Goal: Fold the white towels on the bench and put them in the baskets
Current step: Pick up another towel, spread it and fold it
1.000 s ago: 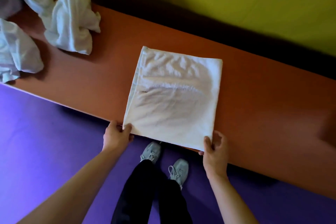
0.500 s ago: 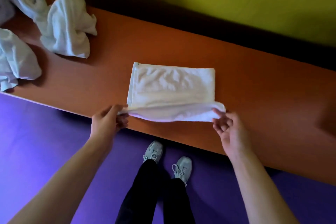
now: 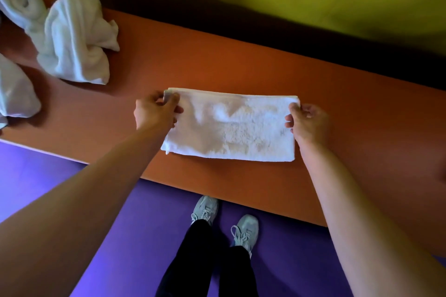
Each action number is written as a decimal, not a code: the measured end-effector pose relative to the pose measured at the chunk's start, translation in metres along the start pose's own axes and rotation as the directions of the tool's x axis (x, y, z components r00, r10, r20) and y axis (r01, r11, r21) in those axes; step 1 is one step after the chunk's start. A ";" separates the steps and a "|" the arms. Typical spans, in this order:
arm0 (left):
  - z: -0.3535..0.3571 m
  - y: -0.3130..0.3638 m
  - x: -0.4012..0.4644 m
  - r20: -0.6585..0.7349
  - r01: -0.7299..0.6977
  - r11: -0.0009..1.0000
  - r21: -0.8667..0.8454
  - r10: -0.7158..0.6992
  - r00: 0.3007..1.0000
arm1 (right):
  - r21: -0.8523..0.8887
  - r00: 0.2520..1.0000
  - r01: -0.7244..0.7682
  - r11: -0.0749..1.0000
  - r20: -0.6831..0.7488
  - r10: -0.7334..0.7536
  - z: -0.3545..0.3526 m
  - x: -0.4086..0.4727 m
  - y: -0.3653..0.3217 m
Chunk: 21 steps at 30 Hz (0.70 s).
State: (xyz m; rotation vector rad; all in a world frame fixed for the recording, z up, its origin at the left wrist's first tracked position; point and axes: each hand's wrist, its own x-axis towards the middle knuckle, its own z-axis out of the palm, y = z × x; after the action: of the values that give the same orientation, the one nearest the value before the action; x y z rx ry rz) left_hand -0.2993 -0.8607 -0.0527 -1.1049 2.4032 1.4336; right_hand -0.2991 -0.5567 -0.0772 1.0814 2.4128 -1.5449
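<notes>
Head view looks down on my two hands at the far corners of the towel (image 3: 231, 128), which lies flat on the orange counter (image 3: 241, 65) as a long strip, doubled over with its fold along the near edge. My left hand (image 3: 154, 113) pinches the far left corner, thumb on top and fingers (image 3: 172, 101) curled around the hem. My right hand (image 3: 306, 120) pinches the far right corner in the same way. Both grips are closed on cloth, not resting on it.

I judge this to be the end of a lengthwise fold: the two layers' far edges look matched, and I am lining them up. Next comes a crosswise fold, one short end carried over to the other, so I need to let go, smooth the strip, then take one end by both its corners.

Crumpled towels (image 3: 77, 36) wait at the left end of the counter, well apart from this one, so much of the job remains. No baskets show from here; I cannot tell where they stand.
</notes>
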 end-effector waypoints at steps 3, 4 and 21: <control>0.010 -0.011 -0.001 -0.035 0.021 0.999 0.040 -0.019 0.999 | -0.086 0.995 0.071 0.994 0.074 -0.065 0.003 0.004 0.004; 0.014 -0.017 -0.004 -0.043 -0.010 0.996 0.088 0.014 0.999 | -0.167 0.982 0.174 0.971 0.098 -0.159 0.002 0.002 0.004; 0.075 -0.070 -0.100 0.621 -0.747 0.286 0.600 0.422 0.661 | -0.743 0.810 0.569 0.351 0.435 -0.393 -0.026 -0.049 0.068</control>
State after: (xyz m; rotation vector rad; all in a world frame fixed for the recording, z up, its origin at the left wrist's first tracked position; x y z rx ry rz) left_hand -0.1995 -0.7677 -0.0976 0.3510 2.7376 0.2507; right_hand -0.2147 -0.5441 -0.0965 -0.0250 2.8788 -0.2081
